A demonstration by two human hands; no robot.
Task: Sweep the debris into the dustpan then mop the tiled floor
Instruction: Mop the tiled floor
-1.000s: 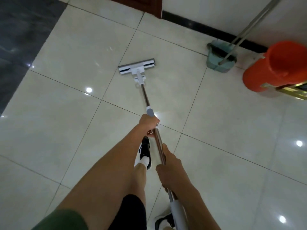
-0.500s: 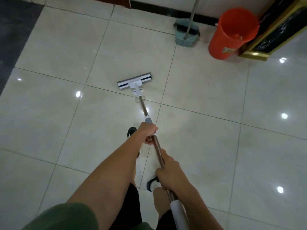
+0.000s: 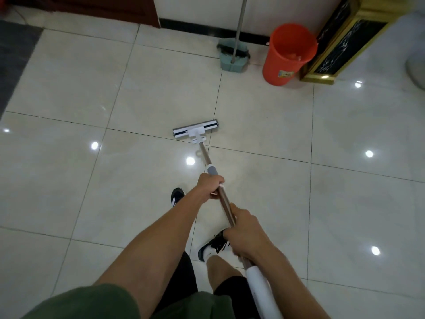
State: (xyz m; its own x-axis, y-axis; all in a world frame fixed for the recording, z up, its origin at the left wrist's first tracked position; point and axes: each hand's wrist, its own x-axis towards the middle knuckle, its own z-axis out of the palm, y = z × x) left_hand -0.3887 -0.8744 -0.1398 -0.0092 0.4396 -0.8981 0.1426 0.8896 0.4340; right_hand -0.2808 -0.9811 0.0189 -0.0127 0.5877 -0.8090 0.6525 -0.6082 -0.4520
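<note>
A flat mop with a white head (image 3: 195, 130) rests on the glossy pale tiled floor (image 3: 69, 84), its metal pole (image 3: 204, 153) slanting back toward me. My left hand (image 3: 210, 184) grips the pole just below a grey collar. Lower down the same pole, my right hand (image 3: 242, 234) holds on above the white end grip. A teal dustpan (image 3: 233, 58) with a broom standing in it leans at the far wall, its long handle (image 3: 240, 21) rising out of view.
An orange bucket (image 3: 288, 54) stands beside the dustpan at the wall. A gold-framed black panel (image 3: 340, 42) is to its right. Dark matting (image 3: 13, 56) borders the tiles at the far left. My feet in black-and-white shoes (image 3: 215, 246) are under the pole.
The mop head has been drawn back from the wall toward me, across a tile joint. I have stepped backward, so the dustpan and bucket now sit farther off and more to the centre.
</note>
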